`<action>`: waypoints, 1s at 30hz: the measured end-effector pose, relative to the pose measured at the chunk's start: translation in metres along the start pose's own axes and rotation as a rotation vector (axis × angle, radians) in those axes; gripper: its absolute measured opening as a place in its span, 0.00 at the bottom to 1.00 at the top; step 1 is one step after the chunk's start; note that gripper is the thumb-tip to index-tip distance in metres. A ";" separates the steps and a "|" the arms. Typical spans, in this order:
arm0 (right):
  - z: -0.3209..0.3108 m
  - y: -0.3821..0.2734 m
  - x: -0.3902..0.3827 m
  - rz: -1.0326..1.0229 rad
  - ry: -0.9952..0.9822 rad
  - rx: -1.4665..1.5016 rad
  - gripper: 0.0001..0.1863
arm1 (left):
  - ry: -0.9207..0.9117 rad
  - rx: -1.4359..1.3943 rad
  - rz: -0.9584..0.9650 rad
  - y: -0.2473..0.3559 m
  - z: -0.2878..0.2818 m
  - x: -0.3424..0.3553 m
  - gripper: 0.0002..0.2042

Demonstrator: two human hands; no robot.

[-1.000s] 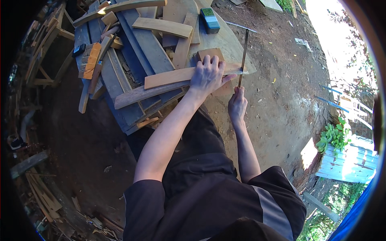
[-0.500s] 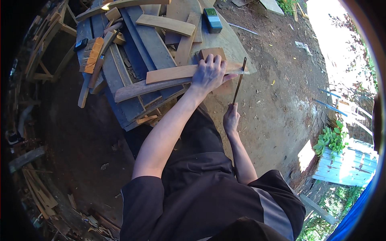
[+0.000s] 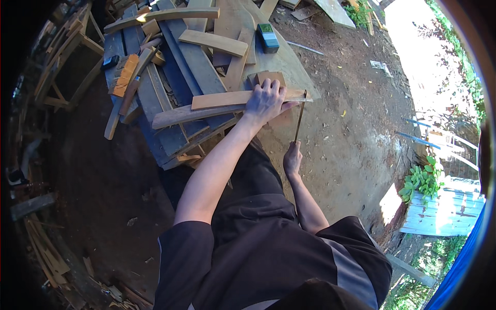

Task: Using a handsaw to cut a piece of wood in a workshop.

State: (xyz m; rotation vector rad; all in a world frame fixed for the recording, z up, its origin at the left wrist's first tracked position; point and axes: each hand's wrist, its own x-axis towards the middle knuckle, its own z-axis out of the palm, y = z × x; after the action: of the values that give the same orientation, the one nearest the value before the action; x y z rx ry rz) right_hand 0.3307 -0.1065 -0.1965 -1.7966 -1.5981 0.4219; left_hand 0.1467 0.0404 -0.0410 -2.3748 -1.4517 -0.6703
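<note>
Work at the right end of a pale, gently curved wooden strip [image 3: 222, 99] seems to be in hand, a sawing or filing stroke by the look of it. The strip lies near the right part of the counter [image 3: 206, 64], crossing over a reddish-brown wooden block [image 3: 271, 78]. The left hand [image 3: 265, 106] has its grip clamped over the strip, fingers on the far side and thumb along the near edge. The right hand [image 3: 293, 158], nearer and lower, has its grip clenched around the near end of a long, thin, dark metal tool [image 3: 299, 121], whose far end crosses the strip's tip; whether it is a file or a blade I cannot tell. The next move, I judge, calls for firm pressure from the left and a straight, controlled stroke from the right. The counter's blue-grey boards carry loose timber, a blue-and-black boxy device [image 3: 268, 39] far off and an orange flat piece [image 3: 125, 75] to the left. Around it spreads a brown dirt floor [image 3: 336, 144], with a wooden frame [image 3: 67, 67] at far left, and a leafy green plant [image 3: 423, 178] beside a pale blue panel [image 3: 442, 209] in sunlight at right.
</note>
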 end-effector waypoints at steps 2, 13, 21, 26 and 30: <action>0.001 -0.008 -0.001 0.031 0.071 0.048 0.07 | 0.037 -0.032 -0.013 0.001 0.003 -0.002 0.28; -0.041 -0.063 0.002 0.149 -0.050 0.055 0.12 | 0.033 -0.055 -0.005 -0.008 0.001 -0.001 0.27; -0.062 -0.093 0.062 0.054 -0.042 -0.038 0.13 | 0.043 -0.033 0.016 -0.006 0.000 -0.005 0.26; -0.062 -0.096 0.099 0.033 -0.076 -0.073 0.13 | 0.105 -0.021 0.025 -0.003 0.007 -0.003 0.25; -0.051 -0.094 0.098 0.006 -0.068 -0.061 0.13 | 0.043 0.050 0.025 -0.005 0.004 -0.003 0.25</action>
State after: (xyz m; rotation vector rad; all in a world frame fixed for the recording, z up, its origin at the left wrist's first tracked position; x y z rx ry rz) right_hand 0.3134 -0.0255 -0.0778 -1.8507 -1.6690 0.4456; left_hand 0.1425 0.0421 -0.0465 -2.3222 -1.4031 -0.6664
